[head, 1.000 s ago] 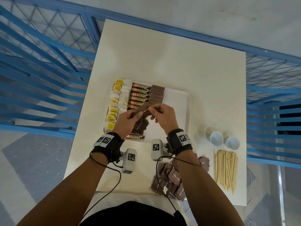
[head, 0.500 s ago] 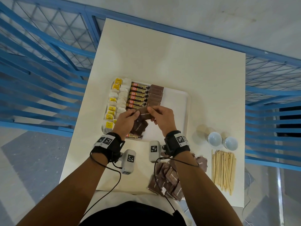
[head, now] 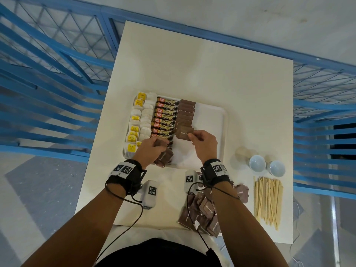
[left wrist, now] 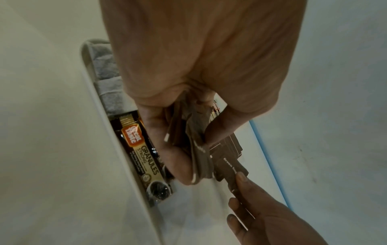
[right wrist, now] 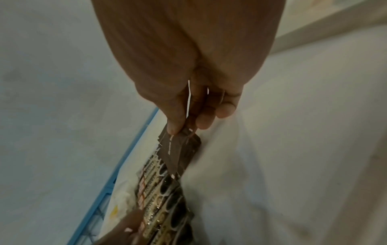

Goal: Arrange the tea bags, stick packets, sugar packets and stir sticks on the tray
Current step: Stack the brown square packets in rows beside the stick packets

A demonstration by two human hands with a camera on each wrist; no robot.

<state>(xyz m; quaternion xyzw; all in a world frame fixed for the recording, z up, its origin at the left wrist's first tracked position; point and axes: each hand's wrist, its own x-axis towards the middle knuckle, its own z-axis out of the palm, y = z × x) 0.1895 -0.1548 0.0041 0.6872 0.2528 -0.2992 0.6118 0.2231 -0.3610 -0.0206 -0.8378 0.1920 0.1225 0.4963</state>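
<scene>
Pinching one brown sugar packet (head: 184,133) at its right edge, the right hand (head: 204,145) holds it just below the packet column (head: 185,112) at the tray (head: 219,120) centre, long axis left-right like the row; it is the nearer hand. The left hand (head: 150,149) clutches a spare bundle (head: 163,158) low on the tray
</scene>
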